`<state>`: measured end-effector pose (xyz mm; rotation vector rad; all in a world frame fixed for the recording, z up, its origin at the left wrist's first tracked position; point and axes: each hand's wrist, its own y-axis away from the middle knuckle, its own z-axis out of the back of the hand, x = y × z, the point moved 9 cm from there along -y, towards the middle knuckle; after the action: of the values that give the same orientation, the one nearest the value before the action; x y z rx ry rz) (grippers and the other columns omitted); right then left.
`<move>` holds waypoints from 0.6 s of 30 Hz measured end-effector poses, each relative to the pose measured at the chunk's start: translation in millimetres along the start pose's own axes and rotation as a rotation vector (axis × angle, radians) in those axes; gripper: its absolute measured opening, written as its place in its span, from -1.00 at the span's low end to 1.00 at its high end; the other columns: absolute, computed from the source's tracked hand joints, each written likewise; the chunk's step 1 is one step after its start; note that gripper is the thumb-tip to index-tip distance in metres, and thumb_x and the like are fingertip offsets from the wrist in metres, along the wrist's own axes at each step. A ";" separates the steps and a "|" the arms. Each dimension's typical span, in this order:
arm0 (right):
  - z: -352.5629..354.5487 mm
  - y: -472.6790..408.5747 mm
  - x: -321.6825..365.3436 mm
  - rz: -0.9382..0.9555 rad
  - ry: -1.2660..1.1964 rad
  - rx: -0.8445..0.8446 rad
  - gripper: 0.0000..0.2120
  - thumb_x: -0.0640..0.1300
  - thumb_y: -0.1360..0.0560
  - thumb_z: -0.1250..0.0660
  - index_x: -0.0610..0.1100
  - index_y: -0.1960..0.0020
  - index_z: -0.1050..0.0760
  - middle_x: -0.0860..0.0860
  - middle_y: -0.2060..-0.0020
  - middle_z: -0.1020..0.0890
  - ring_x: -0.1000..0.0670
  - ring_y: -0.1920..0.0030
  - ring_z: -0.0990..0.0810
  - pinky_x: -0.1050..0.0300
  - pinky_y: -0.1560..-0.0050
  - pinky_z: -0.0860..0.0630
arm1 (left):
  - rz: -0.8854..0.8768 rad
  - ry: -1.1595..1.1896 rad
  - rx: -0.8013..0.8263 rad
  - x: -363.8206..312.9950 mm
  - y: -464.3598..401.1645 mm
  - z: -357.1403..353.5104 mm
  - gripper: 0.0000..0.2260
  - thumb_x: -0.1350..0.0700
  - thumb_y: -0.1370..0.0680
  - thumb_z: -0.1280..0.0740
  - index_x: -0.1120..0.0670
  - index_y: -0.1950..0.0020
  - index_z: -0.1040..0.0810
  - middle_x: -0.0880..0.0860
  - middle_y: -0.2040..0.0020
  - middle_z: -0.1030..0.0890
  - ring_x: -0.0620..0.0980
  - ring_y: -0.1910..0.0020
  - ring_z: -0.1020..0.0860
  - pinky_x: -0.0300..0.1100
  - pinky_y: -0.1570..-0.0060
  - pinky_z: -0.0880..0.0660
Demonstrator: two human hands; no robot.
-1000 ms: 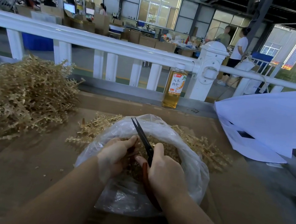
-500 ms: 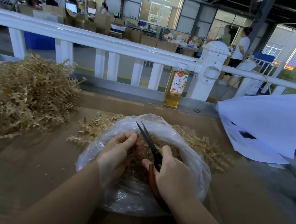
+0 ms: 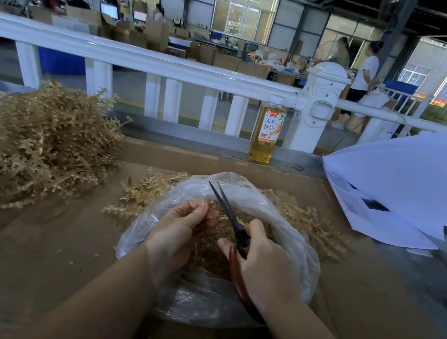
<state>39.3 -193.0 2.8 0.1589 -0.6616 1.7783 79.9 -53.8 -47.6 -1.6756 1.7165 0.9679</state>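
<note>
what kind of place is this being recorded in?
Probably a factory or packing workshop: stacked cardboard boxes, staffed stations with monitors, and a bench where the right hand holds scissors and the left hand pinches a golden sprig over a plastic bag.

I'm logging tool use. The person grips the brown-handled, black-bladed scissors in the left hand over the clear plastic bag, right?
Not quite. The head view shows the brown-handled, black-bladed scissors gripped in the right hand, not the left; the left hand pinches a small tan piece. Both are over the clear plastic bag.
</note>
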 end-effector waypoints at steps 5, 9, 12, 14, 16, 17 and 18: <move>0.9 -0.9 -0.1 0.006 0.000 -0.011 -0.71 0.26 -0.52 -0.19 0.06 0.07 -0.24 0.13 0.36 -0.48 0.15 0.34 -0.50 0.29 0.34 -0.36 | 0.060 -0.023 0.045 1.6 3.5 -3.7 -0.94 0.23 -0.49 -0.35 0.19 0.07 -0.52 0.07 0.29 -0.62 -0.05 0.33 -0.61 -0.23 0.30 -0.57; 1.0 -2.0 -0.6 0.008 -0.021 0.005 -0.71 0.25 -0.53 -0.20 0.05 0.07 -0.25 0.13 0.36 -0.47 0.14 0.33 -0.50 0.29 0.32 -0.39 | 0.102 -0.240 0.017 3.9 6.9 -2.2 -0.77 0.35 -0.35 -0.43 0.20 0.02 -0.56 0.12 0.28 -0.66 0.03 0.34 -0.65 -0.16 0.38 -0.56; 3.7 0.4 0.6 0.023 -0.025 -0.012 -0.71 0.25 -0.52 -0.21 0.06 0.10 -0.24 0.14 0.39 -0.44 0.17 0.38 -0.46 0.32 0.37 -0.30 | 0.116 -0.208 -0.065 3.8 5.0 3.8 -0.86 0.39 -0.44 -0.38 0.17 0.10 -0.56 0.11 0.32 -0.64 0.01 0.38 -0.63 -0.15 0.40 -0.57; 4.3 1.9 2.4 0.039 -0.032 -0.017 -0.71 0.25 -0.51 -0.21 0.07 0.10 -0.23 0.14 0.39 -0.45 0.18 0.37 -0.46 0.32 0.36 -0.32 | 0.149 -0.109 -0.091 5.5 2.9 6.4 -0.86 0.39 -0.46 -0.35 0.16 0.13 -0.53 0.13 0.30 -0.62 0.00 0.40 -0.62 -0.15 0.39 -0.60; 2.8 2.2 3.9 0.049 -0.025 -0.003 -0.71 0.26 -0.51 -0.20 0.07 0.07 -0.23 0.14 0.33 -0.49 0.15 0.32 -0.51 0.27 0.30 -0.40 | 0.171 -0.044 -0.092 6.7 1.3 6.3 -0.87 0.38 -0.49 -0.33 0.16 0.14 -0.50 0.11 0.31 -0.60 -0.03 0.43 -0.60 -0.23 0.41 -0.58; 1.8 1.9 4.4 0.055 -0.019 0.003 -0.71 0.26 -0.51 -0.20 0.07 0.06 -0.23 0.13 0.29 -0.51 0.12 0.29 -0.52 0.25 0.29 -0.41 | 0.179 -0.030 -0.085 7.1 0.7 5.3 -0.89 0.36 -0.50 -0.32 0.16 0.13 -0.50 0.11 0.29 -0.59 -0.03 0.40 -0.59 -0.25 0.40 -0.57; 1.0 2.0 4.8 0.063 -0.012 0.005 -0.70 0.27 -0.52 -0.19 0.07 0.05 -0.22 0.12 0.26 -0.52 0.10 0.26 -0.53 0.24 0.29 -0.39 | 0.188 -0.022 -0.072 7.4 0.1 4.1 -0.91 0.33 -0.52 -0.31 0.16 0.12 -0.49 0.11 0.26 -0.58 -0.02 0.35 -0.58 -0.24 0.35 -0.58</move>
<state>35.8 -189.8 5.0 0.1534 -0.6773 1.8405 78.9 -55.0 -55.9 -1.5628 1.8700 1.1419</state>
